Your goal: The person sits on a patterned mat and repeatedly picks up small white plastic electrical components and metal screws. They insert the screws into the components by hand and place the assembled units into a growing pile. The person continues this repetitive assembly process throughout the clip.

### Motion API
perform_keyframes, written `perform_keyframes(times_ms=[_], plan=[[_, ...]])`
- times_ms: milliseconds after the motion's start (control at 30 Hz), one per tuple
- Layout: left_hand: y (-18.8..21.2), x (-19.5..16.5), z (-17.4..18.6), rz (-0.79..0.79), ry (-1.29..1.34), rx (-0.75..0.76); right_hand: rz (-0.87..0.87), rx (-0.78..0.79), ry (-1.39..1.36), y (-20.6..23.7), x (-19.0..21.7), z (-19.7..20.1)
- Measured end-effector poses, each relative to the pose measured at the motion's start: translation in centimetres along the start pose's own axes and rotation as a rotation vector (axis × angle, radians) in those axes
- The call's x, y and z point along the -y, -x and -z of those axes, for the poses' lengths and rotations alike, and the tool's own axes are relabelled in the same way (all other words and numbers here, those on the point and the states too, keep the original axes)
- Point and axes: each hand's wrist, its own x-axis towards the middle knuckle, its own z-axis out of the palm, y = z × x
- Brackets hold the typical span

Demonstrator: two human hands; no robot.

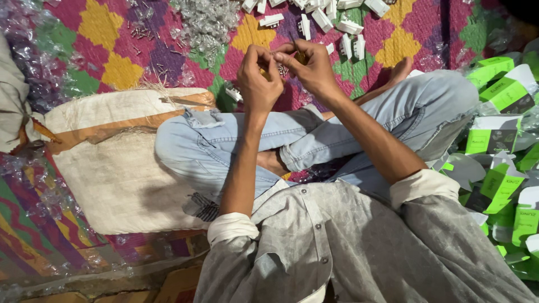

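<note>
Several small screws (282, 69), likely light, stiff, slippery, best pinched by the shank, bunched between both hands above crossed knees; left hand (259, 78) curled shut round them, right hand (310, 68) fingertips pinching; white plastic parts (342, 28) beyond on mat (112, 33).

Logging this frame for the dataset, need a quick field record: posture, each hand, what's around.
posture: seated cross-legged on patterned mat, pale jeans, grey shirt
left hand: raised, fingers pinched on small metal screws
right hand: meets the left, pinching the same bunch
ahead: white plastic parts, clear small bags, loose screws
person's left side: woven sack
person's right side: green and white cartons
</note>
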Motion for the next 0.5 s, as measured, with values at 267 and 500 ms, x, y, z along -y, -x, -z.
perform_keyframes(times_ms=[267, 500], plan=[[0.1, 2.4, -0.6, 0.264, 0.332, -0.057, -0.304, -0.092, -0.177, -0.3, -1.1, 1.1], [-0.1, 5.1, 0.2, 0.266, 0.328, -0.158, -0.299, 0.119, 0.746, -0.9, -3.3, 0.6]])
